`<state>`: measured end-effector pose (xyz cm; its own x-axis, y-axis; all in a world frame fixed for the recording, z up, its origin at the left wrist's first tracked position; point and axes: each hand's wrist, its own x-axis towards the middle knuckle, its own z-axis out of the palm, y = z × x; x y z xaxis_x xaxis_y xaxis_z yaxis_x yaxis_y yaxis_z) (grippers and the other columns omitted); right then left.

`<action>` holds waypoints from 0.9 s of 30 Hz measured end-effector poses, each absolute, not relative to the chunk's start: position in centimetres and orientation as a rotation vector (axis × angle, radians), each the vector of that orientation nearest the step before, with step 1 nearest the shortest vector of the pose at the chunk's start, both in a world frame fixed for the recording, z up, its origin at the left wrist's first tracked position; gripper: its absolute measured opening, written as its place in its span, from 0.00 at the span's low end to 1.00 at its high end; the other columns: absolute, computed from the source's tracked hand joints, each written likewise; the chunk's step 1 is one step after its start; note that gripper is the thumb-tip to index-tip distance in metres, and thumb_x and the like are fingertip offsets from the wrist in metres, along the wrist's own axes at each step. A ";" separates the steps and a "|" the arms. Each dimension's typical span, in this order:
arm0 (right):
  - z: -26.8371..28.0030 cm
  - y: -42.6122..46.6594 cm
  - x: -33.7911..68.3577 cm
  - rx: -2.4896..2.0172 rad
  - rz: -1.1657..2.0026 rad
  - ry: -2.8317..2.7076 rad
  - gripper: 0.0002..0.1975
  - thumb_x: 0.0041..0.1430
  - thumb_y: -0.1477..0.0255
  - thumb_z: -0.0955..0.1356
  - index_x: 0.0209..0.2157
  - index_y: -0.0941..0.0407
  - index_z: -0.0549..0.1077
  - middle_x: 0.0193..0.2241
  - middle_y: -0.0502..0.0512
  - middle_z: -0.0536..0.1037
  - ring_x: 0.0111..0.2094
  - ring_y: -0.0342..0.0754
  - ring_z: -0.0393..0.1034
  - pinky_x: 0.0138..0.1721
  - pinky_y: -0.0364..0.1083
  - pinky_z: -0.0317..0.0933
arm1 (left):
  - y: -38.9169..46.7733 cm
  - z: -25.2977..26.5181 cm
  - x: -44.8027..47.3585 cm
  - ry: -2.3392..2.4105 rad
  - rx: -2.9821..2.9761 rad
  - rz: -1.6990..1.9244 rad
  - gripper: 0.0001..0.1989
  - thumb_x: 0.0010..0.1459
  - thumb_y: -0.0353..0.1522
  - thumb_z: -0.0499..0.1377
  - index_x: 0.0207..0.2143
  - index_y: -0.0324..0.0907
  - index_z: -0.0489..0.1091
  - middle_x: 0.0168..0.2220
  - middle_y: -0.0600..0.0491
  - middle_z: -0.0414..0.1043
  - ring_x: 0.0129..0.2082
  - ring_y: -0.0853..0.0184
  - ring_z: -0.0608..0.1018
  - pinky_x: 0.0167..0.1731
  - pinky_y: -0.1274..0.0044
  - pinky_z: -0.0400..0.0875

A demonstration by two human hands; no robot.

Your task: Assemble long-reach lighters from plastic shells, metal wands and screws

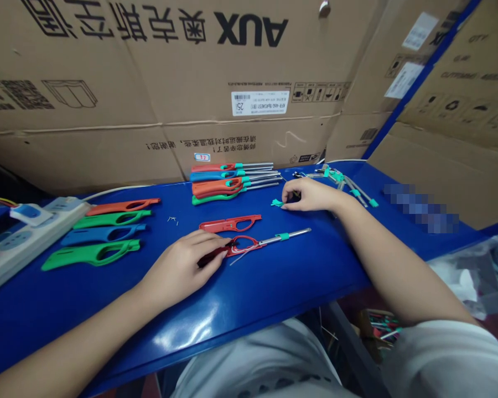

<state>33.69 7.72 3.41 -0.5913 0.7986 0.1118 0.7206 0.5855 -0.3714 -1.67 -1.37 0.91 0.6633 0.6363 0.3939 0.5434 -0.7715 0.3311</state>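
My left hand [185,262] is closed around the handle end of a red lighter shell half [243,242] on the table. A metal tube [299,232] with a teal collar [283,236] extends rightward from that shell, and a thin pale wire [243,256] trails below. Just behind lies another red shell half [230,224]. Farther right, the fingertips of my right hand [311,194] pinch a small teal plastic piece [277,203]. Metal tubes with teal fittings [352,187] lie beyond that hand.
Assembled lighters [216,185] are stacked at the back. Coloured shell halves [103,235] lie at left beside a white power strip [29,240]. Tiny metal bits [172,219] rest between them. Cardboard [149,72] walls in the blue table [216,309]. A box of parts [382,329] stands below right.
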 end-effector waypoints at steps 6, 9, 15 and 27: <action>3.4 7.8 33.7 -1.318 0.307 -2.554 0.11 0.57 0.66 0.70 0.41 0.55 0.76 0.41 0.57 0.76 0.37 0.49 0.70 0.38 0.47 0.63 | -1.3 0.9 -1.7 0.984 2.680 0.745 0.14 0.67 0.36 0.56 0.50 0.42 0.77 0.44 0.48 0.80 0.44 0.61 0.80 0.46 0.70 0.77; 3.1 7.8 33.2 -1.279 0.346 -2.582 0.08 0.60 0.69 0.67 0.39 0.55 0.77 0.41 0.57 0.76 0.37 0.49 0.71 0.40 0.48 0.64 | -1.1 0.7 -1.8 0.973 2.671 0.744 0.15 0.65 0.39 0.60 0.50 0.42 0.77 0.44 0.48 0.80 0.44 0.61 0.80 0.45 0.71 0.77; 3.8 6.6 31.6 -1.142 0.336 -2.574 0.07 0.62 0.70 0.67 0.33 0.56 0.76 0.37 0.57 0.77 0.37 0.50 0.72 0.40 0.49 0.65 | -1.2 0.3 -1.7 0.976 2.579 0.772 0.11 0.64 0.37 0.62 0.46 0.43 0.78 0.44 0.49 0.79 0.45 0.62 0.80 0.46 0.72 0.76; 3.8 2.1 26.0 -0.731 0.649 -2.643 0.06 0.66 0.73 0.67 0.38 0.57 0.77 0.39 0.56 0.76 0.40 0.46 0.72 0.44 0.45 0.65 | -2.0 0.7 -1.1 0.997 2.470 0.760 0.08 0.62 0.31 0.63 0.44 0.41 0.78 0.41 0.50 0.79 0.42 0.63 0.80 0.45 0.72 0.77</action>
